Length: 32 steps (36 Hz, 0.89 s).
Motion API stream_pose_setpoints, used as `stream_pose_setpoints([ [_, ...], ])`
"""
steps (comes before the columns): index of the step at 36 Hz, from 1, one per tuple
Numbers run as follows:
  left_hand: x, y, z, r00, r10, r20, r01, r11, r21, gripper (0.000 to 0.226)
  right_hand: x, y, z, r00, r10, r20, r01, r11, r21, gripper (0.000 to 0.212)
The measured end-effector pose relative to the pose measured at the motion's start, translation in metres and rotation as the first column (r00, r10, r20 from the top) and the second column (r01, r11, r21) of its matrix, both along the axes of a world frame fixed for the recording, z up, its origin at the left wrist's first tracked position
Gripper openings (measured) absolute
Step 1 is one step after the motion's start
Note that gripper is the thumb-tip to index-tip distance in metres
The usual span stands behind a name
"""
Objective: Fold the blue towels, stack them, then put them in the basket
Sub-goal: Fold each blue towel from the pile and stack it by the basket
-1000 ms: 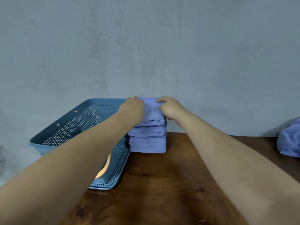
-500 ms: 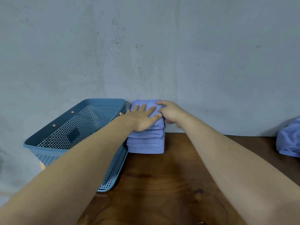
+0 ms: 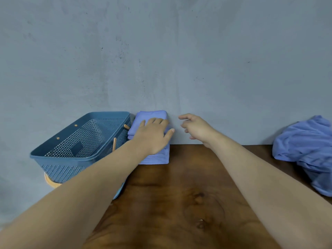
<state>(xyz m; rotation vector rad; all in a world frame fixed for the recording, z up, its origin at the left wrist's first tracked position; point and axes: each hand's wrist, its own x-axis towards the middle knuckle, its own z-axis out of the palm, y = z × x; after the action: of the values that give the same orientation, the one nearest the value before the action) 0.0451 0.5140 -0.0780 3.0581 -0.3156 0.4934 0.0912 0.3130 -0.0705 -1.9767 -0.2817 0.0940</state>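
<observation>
Left hand (image 3: 152,135) lies flat, fingers straight, on the folded blue cloth towel stack (image 3: 156,159) mid-frame, beside the perforated blue plastic basket (image 3: 109,114); right hand (image 3: 195,127) hovers loose, empty. I'd square edges first.

Single head-worn wide-angle view, facing forward and slightly down, close over the table (image 3: 179,194), toward the wall (image 3: 179,51)

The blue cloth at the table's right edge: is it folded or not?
Not folded. The blue cloth lies in a loose, rumpled heap, unlike the flat, squared stack of towels beside the basket.
</observation>
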Motion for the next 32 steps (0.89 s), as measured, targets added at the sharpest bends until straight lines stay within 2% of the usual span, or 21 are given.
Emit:
stream_pose_setpoints([
  [3,-0.019,-0.021,-0.010,0.996,-0.043,0.084,0.042,0.999,0.005,0.053,-0.023,-0.023,0.000,0.999,-0.001,0.033,0.001,1.000,-0.003,0.038],
  [8,-0.050,-0.067,-0.031,0.990,-0.135,0.053,0.137,0.989,-0.052,0.056,-0.057,-0.079,-0.010,0.994,-0.044,0.098,0.053,0.994,-0.095,0.035],
  [12,-0.070,-0.110,-0.055,0.980,-0.192,-0.050,0.184,0.974,-0.134,0.059,-0.083,-0.134,-0.029,0.985,-0.109,0.133,0.134,0.972,-0.195,0.034],
  [21,-0.076,-0.210,-0.119,0.919,-0.303,-0.252,0.281,0.952,-0.118,0.061,-0.126,-0.266,-0.053,0.943,-0.307,0.130,0.333,0.898,-0.288,0.033],
  [23,-0.074,-0.225,-0.132,0.910,-0.313,-0.273,0.290,0.949,-0.120,0.058,-0.129,-0.292,-0.054,0.924,-0.352,0.149,0.382,0.868,-0.317,0.034],
  [27,-0.069,-0.234,-0.148,0.927,-0.307,-0.215,0.271,0.945,-0.182,0.052,-0.119,-0.339,-0.062,0.878,-0.428,0.215,0.478,0.763,-0.435,0.038],
  [32,-0.066,-0.230,-0.155,0.932,-0.312,-0.184,0.267,0.935,-0.234,0.050,-0.098,-0.374,-0.074,0.841,-0.454,0.294,0.539,0.655,-0.530,0.039],
])
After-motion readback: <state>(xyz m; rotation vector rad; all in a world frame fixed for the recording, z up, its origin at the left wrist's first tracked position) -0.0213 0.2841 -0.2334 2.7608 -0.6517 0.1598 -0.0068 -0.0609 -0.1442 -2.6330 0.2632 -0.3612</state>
